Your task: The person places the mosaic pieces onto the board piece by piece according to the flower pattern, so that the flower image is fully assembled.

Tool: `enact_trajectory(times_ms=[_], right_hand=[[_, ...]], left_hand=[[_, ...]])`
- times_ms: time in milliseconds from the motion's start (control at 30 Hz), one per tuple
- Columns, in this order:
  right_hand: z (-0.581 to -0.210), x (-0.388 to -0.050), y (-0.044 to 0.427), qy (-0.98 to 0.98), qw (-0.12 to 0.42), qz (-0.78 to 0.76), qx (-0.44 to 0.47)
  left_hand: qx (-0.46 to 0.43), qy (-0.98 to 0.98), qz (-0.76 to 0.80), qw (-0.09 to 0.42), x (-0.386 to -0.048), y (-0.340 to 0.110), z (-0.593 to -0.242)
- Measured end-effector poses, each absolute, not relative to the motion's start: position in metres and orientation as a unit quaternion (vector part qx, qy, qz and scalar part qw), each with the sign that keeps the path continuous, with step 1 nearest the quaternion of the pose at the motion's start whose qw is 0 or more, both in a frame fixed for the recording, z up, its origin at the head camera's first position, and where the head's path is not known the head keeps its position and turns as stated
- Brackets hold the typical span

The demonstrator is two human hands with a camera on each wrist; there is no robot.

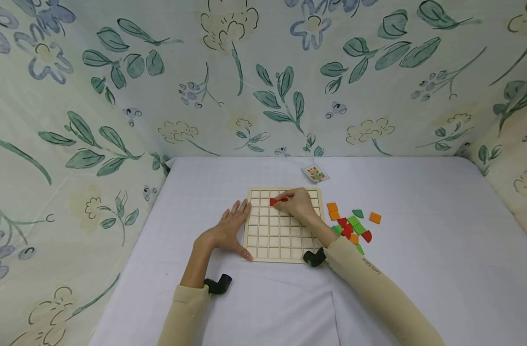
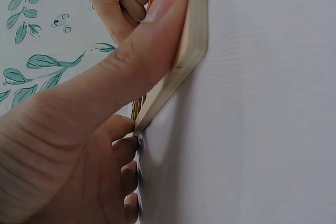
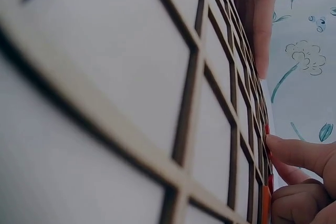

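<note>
A square wooden grid board (image 1: 263, 241) lies on the white-covered table. My left hand (image 1: 230, 230) is spread along its left side, the thumb resting on the near left corner; the left wrist view shows this thumb (image 2: 131, 59) across the board's edge (image 2: 197, 30). Over the far rows, my right hand (image 1: 299, 204) pinches a red tile (image 1: 273, 202) between thumb and forefinger at one cell. Another red piece (image 1: 284, 199) shows beneath those fingers. In the right wrist view an orange piece (image 3: 266, 203) sits on the board, partly hidden by the curled fingers.
Right of the board lie loose orange (image 1: 375, 218), green (image 1: 357, 213) and red (image 1: 367, 236) pieces, several in a loose cluster. A small patterned card (image 1: 315, 173) lies beyond the board. Floral cloth (image 1: 229, 105) hangs behind the table.
</note>
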State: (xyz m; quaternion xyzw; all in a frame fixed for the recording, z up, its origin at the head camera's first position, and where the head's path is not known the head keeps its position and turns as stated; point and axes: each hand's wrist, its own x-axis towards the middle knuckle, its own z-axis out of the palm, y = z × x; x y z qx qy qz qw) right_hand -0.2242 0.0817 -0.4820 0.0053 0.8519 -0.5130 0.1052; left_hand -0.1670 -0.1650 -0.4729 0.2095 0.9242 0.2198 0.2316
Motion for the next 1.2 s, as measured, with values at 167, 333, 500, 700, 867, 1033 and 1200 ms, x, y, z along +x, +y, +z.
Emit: enact_trajectory(times_ms=[167, 333, 500, 700, 867, 1033, 1200], right_hand=[[-0.482, -0.224, 0.082, 0.852, 0.108, -0.513, 0.007], [-0.476, -0.222, 0.091, 0.845, 0.116, -0.522, 0.002], [-0.466, -0.218, 0.112, 0.844, 0.116, -0.523, 0.002], [-0.453, -0.213, 0.151, 0.863, 0.116, -0.492, 0.018], [-0.451, -0.211, 0.191, 0.869, 0.107, -0.482, 0.034], [-0.453, -0.206, 0.220, 0.881, 0.096, -0.460, 0.044], [-0.458, -0.199, 0.234, 0.890, 0.098, -0.442, 0.050]], left_hand=[[0.210, 0.925, 0.219, 0.230, -0.167, -0.165, -0.473], [0.209, 0.926, 0.218, 0.229, -0.168, -0.165, -0.474], [0.207, 0.926, 0.219, 0.227, -0.168, -0.164, -0.474], [0.206, 0.925, 0.223, 0.229, -0.168, -0.164, -0.474], [0.205, 0.925, 0.224, 0.229, -0.167, -0.164, -0.474], [0.208, 0.925, 0.224, 0.227, -0.167, -0.165, -0.474], [0.207, 0.925, 0.221, 0.228, -0.167, -0.165, -0.474]])
